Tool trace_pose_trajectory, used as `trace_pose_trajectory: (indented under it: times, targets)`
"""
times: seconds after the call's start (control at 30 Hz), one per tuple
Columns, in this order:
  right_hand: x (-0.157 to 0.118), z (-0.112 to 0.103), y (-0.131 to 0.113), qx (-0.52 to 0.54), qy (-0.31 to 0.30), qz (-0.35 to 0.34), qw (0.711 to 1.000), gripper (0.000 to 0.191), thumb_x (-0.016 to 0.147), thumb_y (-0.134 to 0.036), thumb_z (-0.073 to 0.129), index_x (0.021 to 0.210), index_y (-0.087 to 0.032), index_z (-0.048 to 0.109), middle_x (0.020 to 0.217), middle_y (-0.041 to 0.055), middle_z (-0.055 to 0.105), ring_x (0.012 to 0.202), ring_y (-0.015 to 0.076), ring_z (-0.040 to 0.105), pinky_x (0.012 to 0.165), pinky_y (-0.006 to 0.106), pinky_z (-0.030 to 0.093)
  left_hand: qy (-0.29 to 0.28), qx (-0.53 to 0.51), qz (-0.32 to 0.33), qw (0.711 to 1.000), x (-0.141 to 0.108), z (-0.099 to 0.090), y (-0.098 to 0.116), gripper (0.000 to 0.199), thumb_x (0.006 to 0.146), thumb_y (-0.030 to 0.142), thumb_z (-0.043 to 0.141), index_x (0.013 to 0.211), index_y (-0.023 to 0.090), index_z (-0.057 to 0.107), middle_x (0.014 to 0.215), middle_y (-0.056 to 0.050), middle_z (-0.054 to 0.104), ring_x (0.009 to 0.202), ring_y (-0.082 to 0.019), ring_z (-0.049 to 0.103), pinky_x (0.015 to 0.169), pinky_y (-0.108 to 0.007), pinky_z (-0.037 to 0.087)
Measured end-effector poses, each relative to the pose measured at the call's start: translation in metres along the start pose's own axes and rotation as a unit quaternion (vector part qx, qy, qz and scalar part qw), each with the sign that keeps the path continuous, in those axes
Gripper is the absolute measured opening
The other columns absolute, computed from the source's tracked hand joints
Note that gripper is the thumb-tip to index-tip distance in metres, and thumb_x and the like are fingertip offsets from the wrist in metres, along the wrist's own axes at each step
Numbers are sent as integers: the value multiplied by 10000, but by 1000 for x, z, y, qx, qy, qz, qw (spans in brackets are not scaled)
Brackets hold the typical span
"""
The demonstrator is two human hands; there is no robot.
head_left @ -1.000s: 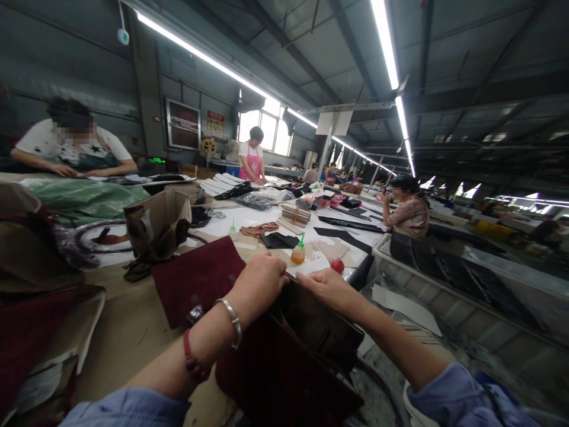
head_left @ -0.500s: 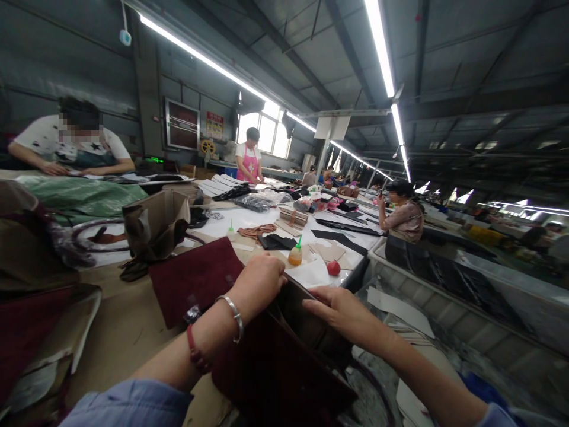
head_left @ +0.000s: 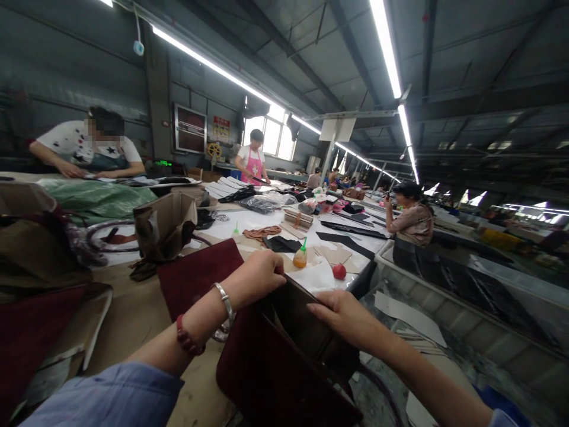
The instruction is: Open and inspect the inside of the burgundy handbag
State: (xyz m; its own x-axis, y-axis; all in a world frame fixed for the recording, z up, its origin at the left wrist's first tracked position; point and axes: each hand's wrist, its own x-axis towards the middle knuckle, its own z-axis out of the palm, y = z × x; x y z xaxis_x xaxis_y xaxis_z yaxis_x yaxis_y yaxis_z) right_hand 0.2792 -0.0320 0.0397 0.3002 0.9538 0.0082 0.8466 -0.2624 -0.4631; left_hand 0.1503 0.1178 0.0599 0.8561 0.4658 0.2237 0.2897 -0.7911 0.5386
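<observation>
A dark red handbag (head_left: 275, 370) with a brown lining stands tilted at the table's near edge, its mouth facing up. My left hand (head_left: 262, 274) is closed on the left end of its far rim, thumb and fingers pinched together. On the same rim, further right, my right hand (head_left: 340, 311) grips with the thumb inside and the fingers over the outside. A dark red panel (head_left: 195, 276) lies behind my left wrist; whether it belongs to this bag I cannot tell. The bag's dark handle (head_left: 382, 385) hangs down at the right.
Beyond my hands are a bottle of amber liquid with a green tip (head_left: 300, 257), a red round object (head_left: 339, 271) and white paper (head_left: 313, 276). Other bags (head_left: 164, 222) stand left. A pale bin (head_left: 444, 290) is at right. Co-workers sit or stand around the table.
The whole view has shifted slightly right and down. My left hand has moved a little left along the bag's rim; my right hand keeps its grip.
</observation>
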Motion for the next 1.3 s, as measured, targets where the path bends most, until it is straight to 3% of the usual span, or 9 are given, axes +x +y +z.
trace_pose_trajectory:
  times: [0.3,0.73,0.87,1.1,1.3]
  targets:
    - [-1,0,-4,-2,-7,-5,1000,286,791,-329,436,566,-155,472,549,-9,480,521,105,413,453,209,266,24,-18,7,1000,2,6,-7,87,619,172,528,609,137,607,596,-14,590,593,-132,522,538,-213,361]
    - [0,-1,-1,40,-37,0,999,256,779,-326,441,602,-150,498,554,-19,470,529,103,409,458,204,280,3,-27,-12,1000,2,5,-7,68,595,158,528,596,138,593,555,2,560,564,-124,507,494,-203,338]
    - [4,-5,-2,73,-64,-4,995,214,756,-330,472,716,-138,558,623,-1,514,564,113,437,477,200,316,14,-8,-1,1000,3,5,-5,69,599,154,516,580,139,581,550,1,552,561,-121,501,498,-207,331]
    - [9,-6,2,148,-105,32,983,283,722,-388,510,621,-125,541,525,-23,436,470,77,344,425,187,289,21,3,13,1000,2,6,-5,82,609,154,509,577,137,582,565,-8,556,570,-124,501,514,-214,329]
    - [8,-1,6,244,-115,72,960,294,663,-419,582,694,-126,582,551,-18,502,486,83,414,449,181,333,22,4,13,1000,3,7,-5,81,611,154,512,598,136,589,590,-13,565,587,-130,504,527,-221,332]
